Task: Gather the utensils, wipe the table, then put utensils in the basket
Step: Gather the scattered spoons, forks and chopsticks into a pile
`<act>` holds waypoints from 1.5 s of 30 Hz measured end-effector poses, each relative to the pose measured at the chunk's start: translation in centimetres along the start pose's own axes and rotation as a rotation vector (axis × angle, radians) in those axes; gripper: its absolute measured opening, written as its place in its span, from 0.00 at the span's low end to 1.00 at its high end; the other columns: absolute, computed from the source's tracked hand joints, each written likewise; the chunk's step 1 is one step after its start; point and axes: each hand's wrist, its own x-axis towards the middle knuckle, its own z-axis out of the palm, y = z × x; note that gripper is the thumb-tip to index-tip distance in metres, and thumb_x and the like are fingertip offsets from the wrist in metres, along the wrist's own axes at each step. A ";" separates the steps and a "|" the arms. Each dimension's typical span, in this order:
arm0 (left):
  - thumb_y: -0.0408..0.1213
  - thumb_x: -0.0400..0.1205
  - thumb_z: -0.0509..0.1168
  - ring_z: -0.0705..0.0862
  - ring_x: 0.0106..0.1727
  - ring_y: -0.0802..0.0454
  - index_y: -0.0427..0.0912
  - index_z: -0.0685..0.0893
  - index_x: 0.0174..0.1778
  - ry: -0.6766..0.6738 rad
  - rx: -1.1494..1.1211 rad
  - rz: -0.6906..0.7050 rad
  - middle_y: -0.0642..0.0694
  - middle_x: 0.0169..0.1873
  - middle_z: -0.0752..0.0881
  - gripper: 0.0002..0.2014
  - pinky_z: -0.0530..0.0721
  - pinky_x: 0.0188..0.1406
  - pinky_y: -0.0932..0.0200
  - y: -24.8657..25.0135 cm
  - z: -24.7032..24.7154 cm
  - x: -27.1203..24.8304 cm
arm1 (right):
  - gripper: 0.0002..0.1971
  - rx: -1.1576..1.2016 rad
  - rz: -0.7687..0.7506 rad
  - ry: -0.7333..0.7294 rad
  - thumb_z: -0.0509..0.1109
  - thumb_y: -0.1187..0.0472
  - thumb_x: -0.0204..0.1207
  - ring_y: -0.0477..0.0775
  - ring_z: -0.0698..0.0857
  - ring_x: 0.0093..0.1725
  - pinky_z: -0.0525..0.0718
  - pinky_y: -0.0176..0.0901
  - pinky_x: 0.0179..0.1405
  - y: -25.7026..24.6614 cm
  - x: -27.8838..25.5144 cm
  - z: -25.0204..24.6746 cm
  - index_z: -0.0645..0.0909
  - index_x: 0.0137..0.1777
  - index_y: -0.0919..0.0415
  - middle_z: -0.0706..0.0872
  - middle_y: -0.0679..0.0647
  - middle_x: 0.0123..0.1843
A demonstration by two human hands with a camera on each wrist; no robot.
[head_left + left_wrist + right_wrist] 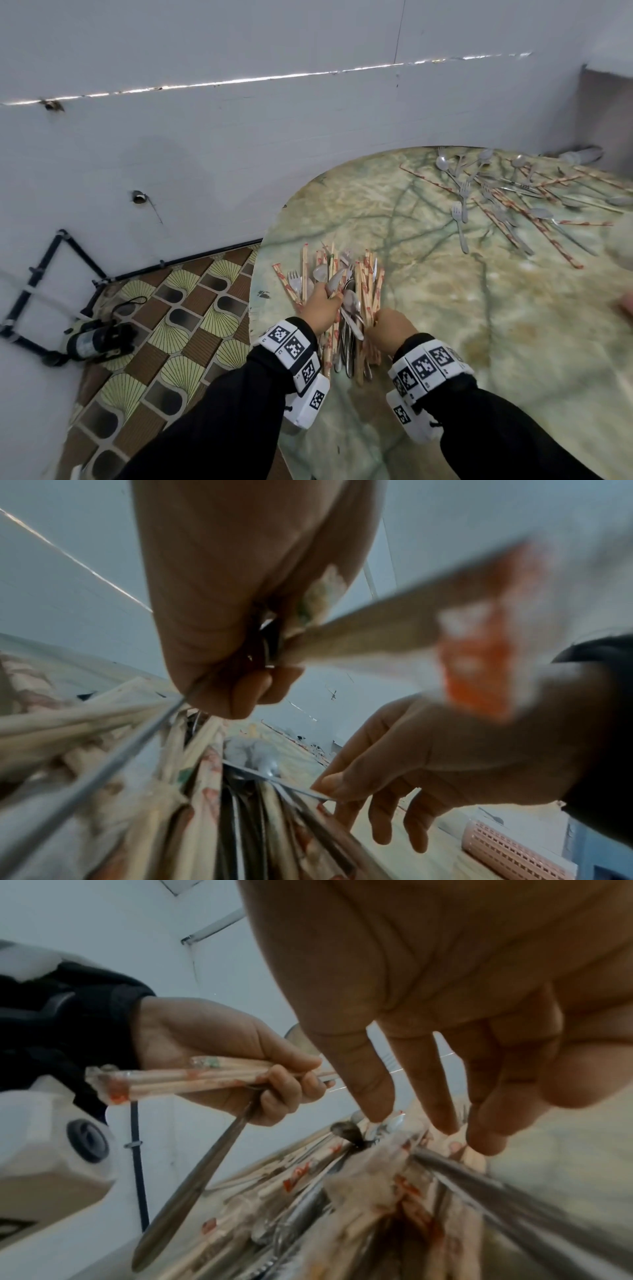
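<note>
A heap of paper-wrapped chopsticks, spoons and forks [346,308] lies near the left edge of the round marble-patterned table [445,325]. My left hand [323,303] is over the heap. It grips wrapped chopsticks [192,1080] and a metal spoon handle [192,1185] lifted off the pile. My right hand [390,329] hangs over the heap's right side. Its fingers [441,1110] are fairly straight, their tips on the pile. Its thumb [329,784] lies on the end of a metal handle. A pink slotted basket [514,850] lies on its side.
More forks, spoons and chopsticks [507,198] lie scattered at the table's far right. A pale blurred object [621,240] sits at the right edge. The grey wall [239,137] stands close behind. Left of the table, a pump [96,342] and black pipes lie on the tiled floor.
</note>
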 end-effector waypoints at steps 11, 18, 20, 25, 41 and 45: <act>0.43 0.80 0.65 0.76 0.66 0.36 0.33 0.66 0.70 0.031 0.524 -0.040 0.34 0.68 0.72 0.26 0.77 0.66 0.47 1.1 2.4 0.7 | 0.16 0.096 -0.023 0.012 0.61 0.62 0.80 0.61 0.82 0.62 0.78 0.42 0.54 0.9 -1.5 -0.8 0.78 0.65 0.67 0.83 0.62 0.64; 0.31 0.78 0.65 0.75 0.68 0.40 0.36 0.72 0.70 0.007 0.590 -0.007 0.36 0.72 0.67 0.23 0.74 0.67 0.53 1.2 1.0 1.0 | 0.19 0.122 -0.003 0.074 0.65 0.60 0.78 0.60 0.81 0.62 0.78 0.42 0.54 1.1 -1.2 -0.9 0.74 0.67 0.67 0.81 0.63 0.65; 0.26 0.78 0.63 0.76 0.68 0.42 0.39 0.71 0.73 0.012 0.519 0.003 0.38 0.73 0.66 0.25 0.76 0.63 0.57 1.0 0.3 0.8 | 0.19 0.136 -0.044 0.107 0.65 0.59 0.78 0.60 0.82 0.61 0.79 0.44 0.54 0.8 -1.2 -1.0 0.75 0.65 0.69 0.82 0.64 0.63; 0.25 0.79 0.62 0.79 0.41 0.60 0.42 0.73 0.71 0.109 0.286 -0.040 0.42 0.72 0.72 0.24 0.83 0.44 0.61 -0.2 -2.3 0.2 | 0.26 0.136 -0.014 0.069 0.64 0.47 0.78 0.59 0.81 0.48 0.75 0.40 0.37 -0.5 0.8 -1.0 0.76 0.62 0.71 0.81 0.62 0.51; 0.38 0.78 0.67 0.81 0.54 0.28 0.27 0.79 0.56 0.175 0.079 -0.301 0.23 0.51 0.80 0.17 0.80 0.61 0.37 -6.7 -7.5 3.2 | 0.07 0.985 -0.062 -0.039 0.64 0.76 0.77 0.53 0.77 0.31 0.83 0.32 0.19 -1.2 3.8 -7.6 0.77 0.42 0.66 0.78 0.59 0.35; 0.37 0.81 0.64 0.72 0.26 0.45 0.37 0.78 0.29 0.175 0.127 -0.279 0.41 0.25 0.73 0.15 0.72 0.36 0.53 -5.4 -7.3 4.6 | 0.17 0.806 -0.120 -0.003 0.65 0.72 0.79 0.53 0.78 0.31 0.83 0.36 0.29 -3.1 5.9 -8.7 0.75 0.67 0.71 0.79 0.58 0.34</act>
